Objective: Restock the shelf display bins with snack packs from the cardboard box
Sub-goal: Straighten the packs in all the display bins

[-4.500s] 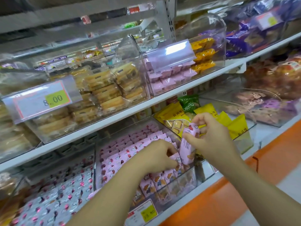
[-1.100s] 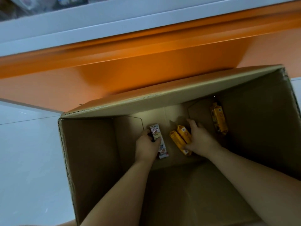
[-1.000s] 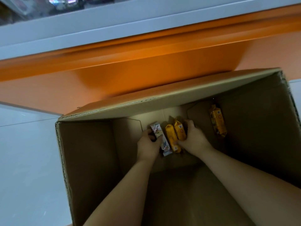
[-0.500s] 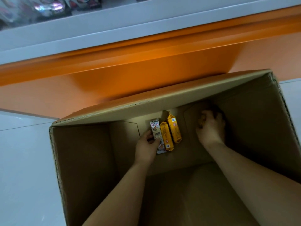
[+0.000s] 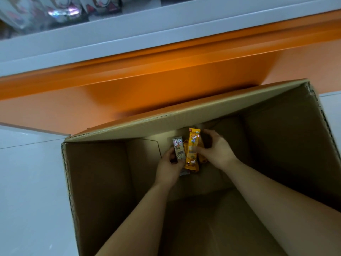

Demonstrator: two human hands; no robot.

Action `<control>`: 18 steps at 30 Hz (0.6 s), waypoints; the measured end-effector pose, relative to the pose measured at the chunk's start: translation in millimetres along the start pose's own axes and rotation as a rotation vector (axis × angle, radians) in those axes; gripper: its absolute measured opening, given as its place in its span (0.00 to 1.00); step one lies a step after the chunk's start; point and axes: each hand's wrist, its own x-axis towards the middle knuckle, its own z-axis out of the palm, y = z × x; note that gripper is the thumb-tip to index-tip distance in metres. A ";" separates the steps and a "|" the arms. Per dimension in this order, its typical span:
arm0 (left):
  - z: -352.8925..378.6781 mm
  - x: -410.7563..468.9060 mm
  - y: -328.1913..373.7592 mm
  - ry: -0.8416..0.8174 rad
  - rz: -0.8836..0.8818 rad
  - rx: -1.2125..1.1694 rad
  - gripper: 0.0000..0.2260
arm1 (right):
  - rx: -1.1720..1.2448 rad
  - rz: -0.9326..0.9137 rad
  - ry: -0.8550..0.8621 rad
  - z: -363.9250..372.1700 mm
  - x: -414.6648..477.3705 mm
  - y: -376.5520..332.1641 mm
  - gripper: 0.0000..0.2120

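Both my hands reach deep into an open cardboard box [image 5: 103,182] on the floor. My left hand [image 5: 170,167] grips a bundle of snack packs: a pale pink-and-white pack [image 5: 178,150] on the left and orange packs behind it. My right hand [image 5: 215,151] pinches a long orange snack pack [image 5: 192,150] and lays it on top of that bundle. More orange packs [image 5: 202,159] show partly under it. The box floor around the hands is bare cardboard.
The box stands against the orange base panel [image 5: 147,85] of the shelf unit. Above it runs a white shelf edge [image 5: 129,28], with packaged goods [image 5: 60,12] showing at the top left. White floor tiles [image 5: 27,182] lie left of the box.
My right hand went to the box's far right corner, picked up the lone orange pack and brought it back to the bundle in my left hand. The view tilted up slightly.
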 end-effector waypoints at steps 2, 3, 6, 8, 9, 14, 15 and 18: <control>0.2 -0.5 1.2 -0.024 -0.005 -0.013 0.21 | 0.039 0.013 -0.100 2.5 -3.8 3.6 0.34; 0.5 -1.3 1.7 -0.033 -0.015 -0.026 0.21 | 0.062 0.019 -0.136 4.4 -6.1 4.6 0.34; 0.6 -4.0 3.9 -0.041 -0.022 -0.062 0.19 | 0.098 0.032 -0.146 8.0 -5.8 5.0 0.32; -1.1 -6.2 6.4 -0.044 -0.025 -0.089 0.16 | 0.139 0.041 -0.151 8.1 -3.4 3.1 0.32; -2.5 -7.8 8.2 -0.049 -0.030 -0.105 0.16 | 0.171 0.053 -0.161 7.6 -3.6 1.2 0.32; -6.8 -26.5 23.5 -0.063 -0.037 -0.137 0.19 | 0.272 0.095 -0.168 1.7 -19.5 -8.9 0.36; -7.3 -32.7 27.9 -0.059 -0.028 -0.158 0.20 | 0.304 0.104 -0.162 -0.2 -25.6 -12.3 0.36; -10.8 -54.2 41.7 -0.051 0.021 -0.190 0.21 | 0.428 0.107 -0.136 -6.9 -47.6 -24.3 0.36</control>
